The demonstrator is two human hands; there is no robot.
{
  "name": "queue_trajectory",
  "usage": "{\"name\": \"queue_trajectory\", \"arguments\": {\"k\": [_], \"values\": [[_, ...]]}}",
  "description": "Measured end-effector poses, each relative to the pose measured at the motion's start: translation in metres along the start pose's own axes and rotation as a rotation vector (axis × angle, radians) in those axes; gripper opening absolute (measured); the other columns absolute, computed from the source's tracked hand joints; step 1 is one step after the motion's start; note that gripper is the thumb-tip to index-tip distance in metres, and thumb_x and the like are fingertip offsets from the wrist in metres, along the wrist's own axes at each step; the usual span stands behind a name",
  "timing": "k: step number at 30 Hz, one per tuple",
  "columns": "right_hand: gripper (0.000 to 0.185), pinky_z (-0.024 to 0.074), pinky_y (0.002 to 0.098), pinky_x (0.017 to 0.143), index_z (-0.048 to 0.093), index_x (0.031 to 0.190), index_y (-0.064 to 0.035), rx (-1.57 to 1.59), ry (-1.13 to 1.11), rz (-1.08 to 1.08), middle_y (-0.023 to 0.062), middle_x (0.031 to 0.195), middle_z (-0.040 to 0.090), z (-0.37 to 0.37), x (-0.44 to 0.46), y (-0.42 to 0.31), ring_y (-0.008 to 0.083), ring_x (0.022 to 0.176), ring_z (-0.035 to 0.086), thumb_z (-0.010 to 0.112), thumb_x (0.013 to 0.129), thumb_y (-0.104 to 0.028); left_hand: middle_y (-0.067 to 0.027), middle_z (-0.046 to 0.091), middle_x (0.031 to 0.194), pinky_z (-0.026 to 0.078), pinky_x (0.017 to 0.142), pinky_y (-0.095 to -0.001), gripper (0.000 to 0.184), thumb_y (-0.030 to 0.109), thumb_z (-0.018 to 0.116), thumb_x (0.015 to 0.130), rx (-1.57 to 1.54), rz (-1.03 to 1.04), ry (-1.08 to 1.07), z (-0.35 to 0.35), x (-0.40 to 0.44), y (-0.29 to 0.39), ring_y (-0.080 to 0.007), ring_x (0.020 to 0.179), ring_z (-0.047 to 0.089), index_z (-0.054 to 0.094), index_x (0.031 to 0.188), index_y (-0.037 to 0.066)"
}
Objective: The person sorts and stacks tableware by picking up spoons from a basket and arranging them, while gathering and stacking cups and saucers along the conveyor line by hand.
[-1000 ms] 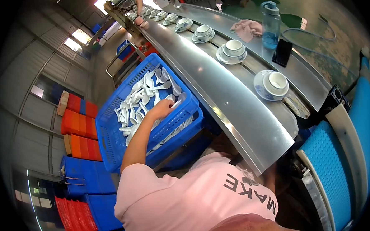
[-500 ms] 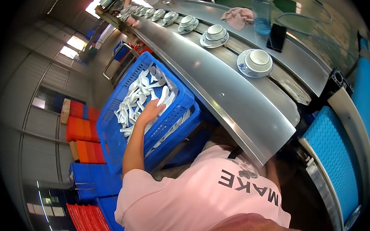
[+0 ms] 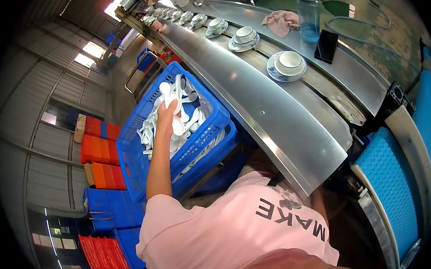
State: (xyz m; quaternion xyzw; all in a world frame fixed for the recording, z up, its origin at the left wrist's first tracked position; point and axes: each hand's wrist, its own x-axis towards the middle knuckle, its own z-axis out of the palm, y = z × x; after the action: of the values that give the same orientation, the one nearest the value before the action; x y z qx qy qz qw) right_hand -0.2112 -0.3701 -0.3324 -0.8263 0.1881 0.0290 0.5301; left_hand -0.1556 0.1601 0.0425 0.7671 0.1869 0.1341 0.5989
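My left hand (image 3: pixel 166 116) is closed around several white spoons (image 3: pixel 177 124), above a blue plastic basket (image 3: pixel 209 118). Many more loose white spoons (image 3: pixel 149 131) lie in a jumble inside that basket. A second blue basket, also with spoons, sits beneath it. Of my right arm (image 3: pixel 320 204) only a piece shows beside the metal table's near corner; the hand itself is hidden. Ahead, a row of white cups (image 3: pixel 290 60) on blue-patterned saucers (image 3: pixel 275 72) runs along the conveyor line.
The long metal table edge (image 3: pixel 255 114) borders the basket's right side. A phone (image 3: pixel 326 47), a water bottle (image 3: pixel 309 22) and a pink cloth (image 3: pixel 280 24) lie beyond the cups. A blue textured belt (image 3: pixel 387 163) is at right. Red and orange crates (image 3: pixel 100 148) stand left.
My left hand has moved forward and up from the basket's right side, now with several spoons gripped. The row of cups and saucers has shifted slightly to the left.
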Motion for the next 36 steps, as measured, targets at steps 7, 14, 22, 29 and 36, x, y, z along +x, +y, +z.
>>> {"name": "queue_trajectory", "arguments": {"k": [7,14,22,29,36], "values": [[0.042,0.0459,0.0358,0.072,0.051,0.111,-0.0037,-0.028,0.052,-0.002,0.0155,0.099,0.056,-0.006,0.005,-0.010,0.0265,0.085,0.054,0.061,0.073,-0.020,-0.0064,0.058,0.071,0.042,0.044,-0.0251,0.018,0.014,0.060,0.075,0.408,0.113,-0.294,0.127,0.069,0.035,-0.0122,0.056,0.055,0.056,0.086,0.000],[0.042,0.0458,0.0364,0.073,0.051,0.111,-0.0036,-0.044,0.069,0.013,0.0163,0.099,0.056,-0.011,0.017,-0.013,0.0276,0.086,0.054,0.061,0.074,-0.021,-0.0122,0.056,0.064,0.040,0.039,-0.0334,0.021,0.012,0.054,0.072,0.333,-0.070,-0.467,0.247,0.159,-0.037,-0.0187,0.047,0.053,0.055,0.081,-0.007],[0.043,0.0457,0.0372,0.074,0.051,0.111,-0.0033,-0.059,0.065,0.016,0.0172,0.100,0.056,-0.016,0.021,-0.008,0.0289,0.087,0.054,0.061,0.074,-0.022,-0.0052,0.049,0.064,0.046,0.047,-0.0307,0.014,0.014,0.052,0.079,0.230,-0.105,-0.456,0.237,0.140,-0.013,-0.0178,0.050,0.053,0.051,0.083,0.001],[0.043,0.0455,0.0378,0.075,0.051,0.111,-0.0031,-0.068,0.047,0.001,0.0181,0.101,0.056,-0.021,0.037,0.003,0.0300,0.088,0.054,0.062,0.074,-0.023,-0.0049,0.060,0.079,0.045,0.065,-0.0259,0.022,0.022,0.051,0.085,0.310,0.042,-0.583,0.197,0.079,-0.007,-0.0115,0.071,0.056,0.057,0.089,0.001],[0.044,0.0454,0.0384,0.075,0.051,0.111,-0.0029,-0.067,0.027,0.007,0.0189,0.101,0.056,-0.018,0.036,0.006,0.0311,0.089,0.054,0.062,0.074,-0.023,-0.0039,0.060,0.079,0.042,0.066,-0.0247,0.021,0.022,0.048,0.086,0.283,-0.043,-0.644,0.180,0.028,0.009,-0.0107,0.072,0.055,0.057,0.087,0.003]]}}
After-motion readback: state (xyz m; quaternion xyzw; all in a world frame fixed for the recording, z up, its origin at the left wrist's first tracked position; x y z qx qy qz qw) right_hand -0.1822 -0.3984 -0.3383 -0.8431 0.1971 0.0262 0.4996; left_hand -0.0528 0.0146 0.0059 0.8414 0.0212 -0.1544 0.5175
